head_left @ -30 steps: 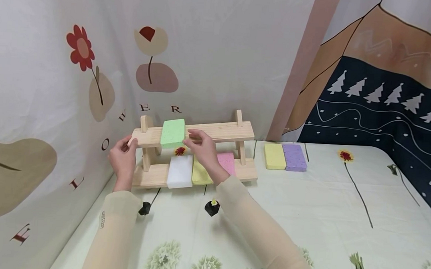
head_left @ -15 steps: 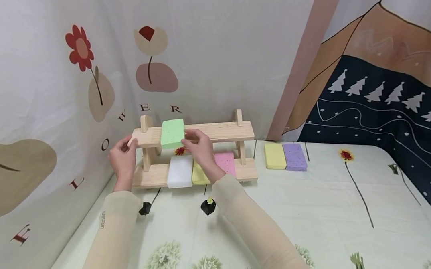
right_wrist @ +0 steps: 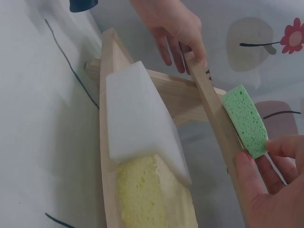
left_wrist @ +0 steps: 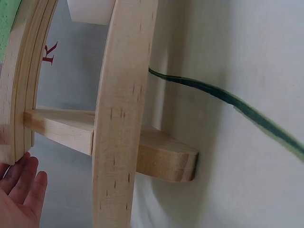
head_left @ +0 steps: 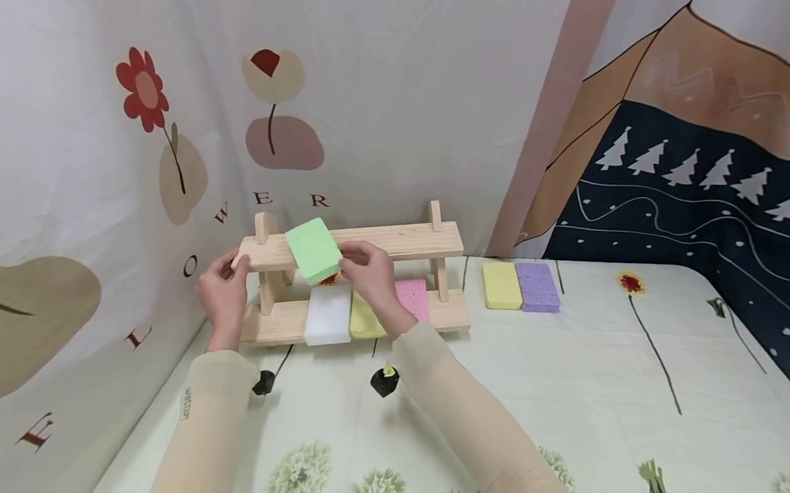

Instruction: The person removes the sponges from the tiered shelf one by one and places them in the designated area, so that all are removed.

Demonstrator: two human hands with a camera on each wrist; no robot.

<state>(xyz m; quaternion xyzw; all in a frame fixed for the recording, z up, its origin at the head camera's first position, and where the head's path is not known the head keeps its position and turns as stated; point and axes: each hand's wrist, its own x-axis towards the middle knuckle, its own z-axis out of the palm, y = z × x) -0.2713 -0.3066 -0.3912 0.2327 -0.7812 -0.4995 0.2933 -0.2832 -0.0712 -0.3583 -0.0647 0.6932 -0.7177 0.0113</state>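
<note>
— fingers of our right hand (head_left: 375, 279) pinch the green sponge (head_left: 314, 250) by its right corner; our left hand (head_left: 224, 294) grips the left end of the upper board (head_left: 395, 239). where is the sponge?

— skewed on that board, one corner jutting past the front edge. we can't tell whether it lies fully flat.

— how far along are we?

— partway, we judge: the white sponge (head_left: 329, 316), the lower yellow sponge (head_left: 365, 320) and the pink sponge (head_left: 414, 299) fill part of the lower board (head_left: 279, 321), while the outer yellow sponge (head_left: 501, 286) and the purple sponge (head_left: 537, 287) lie side by side on the tablecloth (head_left: 561, 379), off the wooden rack (head_left: 441, 278).

— and the textures?

— pale, grained wood; porous, pitted green; coarse yellow with rounded holes; smooth, dense-looking white. we see flat-faced slabs throughout.
</note>
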